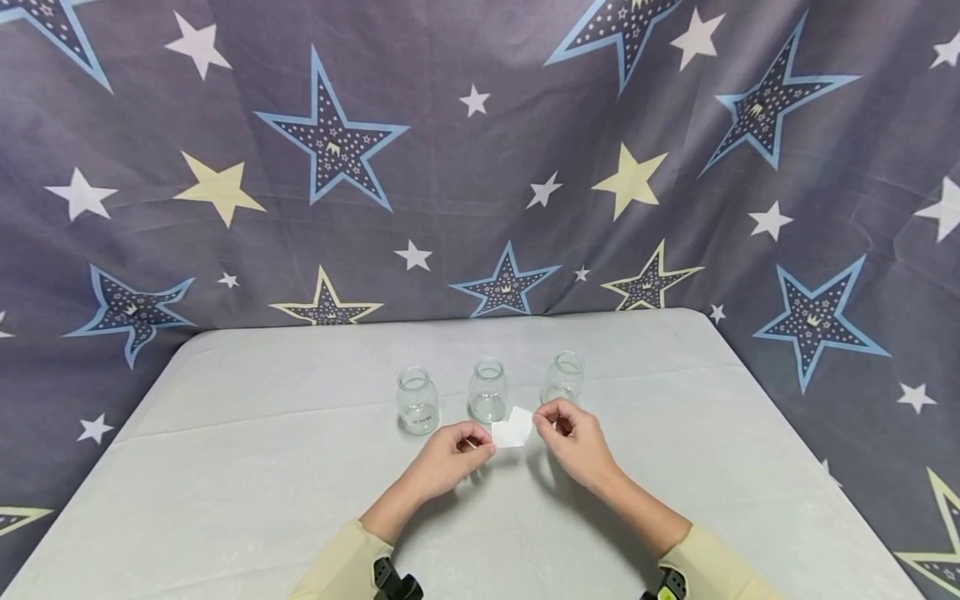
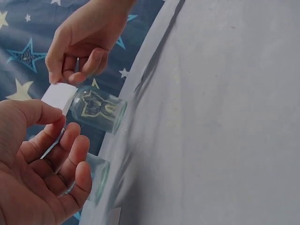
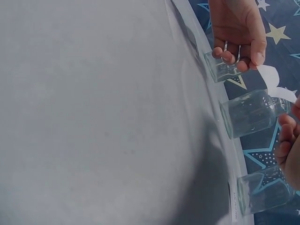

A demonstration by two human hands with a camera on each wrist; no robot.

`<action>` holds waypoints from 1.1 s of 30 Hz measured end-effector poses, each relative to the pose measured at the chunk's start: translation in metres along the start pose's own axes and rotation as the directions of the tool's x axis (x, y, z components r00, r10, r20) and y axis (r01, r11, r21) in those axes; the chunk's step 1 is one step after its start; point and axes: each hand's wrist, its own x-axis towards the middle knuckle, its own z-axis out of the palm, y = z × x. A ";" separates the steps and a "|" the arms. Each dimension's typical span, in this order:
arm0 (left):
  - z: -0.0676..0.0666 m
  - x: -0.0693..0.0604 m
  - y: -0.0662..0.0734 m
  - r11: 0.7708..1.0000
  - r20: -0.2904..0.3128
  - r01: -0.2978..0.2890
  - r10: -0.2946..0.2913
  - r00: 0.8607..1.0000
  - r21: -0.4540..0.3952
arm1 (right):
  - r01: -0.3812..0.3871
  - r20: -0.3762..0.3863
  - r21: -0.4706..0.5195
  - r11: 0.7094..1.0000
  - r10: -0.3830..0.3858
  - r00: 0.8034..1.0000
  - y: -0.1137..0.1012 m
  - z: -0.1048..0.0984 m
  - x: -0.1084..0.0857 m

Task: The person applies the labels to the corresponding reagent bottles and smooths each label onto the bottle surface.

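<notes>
Between both hands is a small white piece of paper point(image 1: 512, 429), bent or folded so that two flaps stand at an angle. My left hand point(image 1: 448, 460) pinches its left end between thumb and forefinger. The right hand point(image 1: 579, 446) pinches the other end in the same way. Just behind the paper stands the middle clear glass jar point(image 1: 488, 390), upright and lidless. In the left wrist view the paper point(image 2: 58, 97) overlaps the neck of a jar point(image 2: 97, 108). The right wrist view shows the paper point(image 3: 269, 79) curving between the fingertips.
A left glass jar point(image 1: 417, 400) has small dark lettering near its base. The right jar point(image 1: 567, 367) stands partly behind the right hand. All sit on a pale cloth-covered table point(image 1: 247, 483), backed by a star-patterned curtain point(image 1: 435, 167).
</notes>
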 end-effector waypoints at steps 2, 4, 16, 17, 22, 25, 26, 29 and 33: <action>0.000 0.000 0.001 1.000 0.002 0.005 -0.005 1.000 -0.002 | -0.006 -0.008 0.007 1.000 0.006 1.000 -0.011 -0.002 -0.001; -0.001 -0.001 0.001 1.000 0.005 0.003 -0.003 1.000 -0.007 | -0.010 -0.016 0.008 1.000 0.010 1.000 -0.023 -0.004 -0.003; 0.000 -0.003 0.000 1.000 0.029 0.015 -0.015 0.999 0.012 | -0.030 -0.087 0.029 0.999 0.033 0.996 -0.015 -0.009 -0.002; 0.001 -0.003 0.000 1.000 0.033 0.011 -0.012 0.999 0.013 | -0.030 -0.089 0.031 0.999 0.033 0.995 -0.015 -0.009 -0.002; 0.005 -0.001 -0.002 0.999 0.043 -0.004 0.003 0.999 0.034 | -0.038 -0.097 0.045 0.998 0.043 0.994 -0.014 -0.010 -0.002; 0.007 -0.001 -0.004 0.999 0.043 -0.001 0.000 0.999 0.038 | -0.041 -0.115 0.047 0.998 0.046 0.992 -0.013 -0.010 -0.001; 0.007 -0.001 -0.004 0.999 0.043 0.004 -0.006 0.999 0.039 | -0.042 -0.122 0.047 0.998 0.048 0.991 -0.013 -0.010 -0.001; 0.008 -0.001 -0.006 0.999 0.046 0.022 -0.024 0.999 0.042 | -0.044 -0.136 0.052 0.998 0.050 0.989 -0.012 -0.010 -0.001; 0.010 -0.002 -0.008 0.997 0.052 0.057 -0.060 0.997 0.056 | -0.039 -0.131 0.060 0.997 0.047 0.990 -0.011 -0.010 0.000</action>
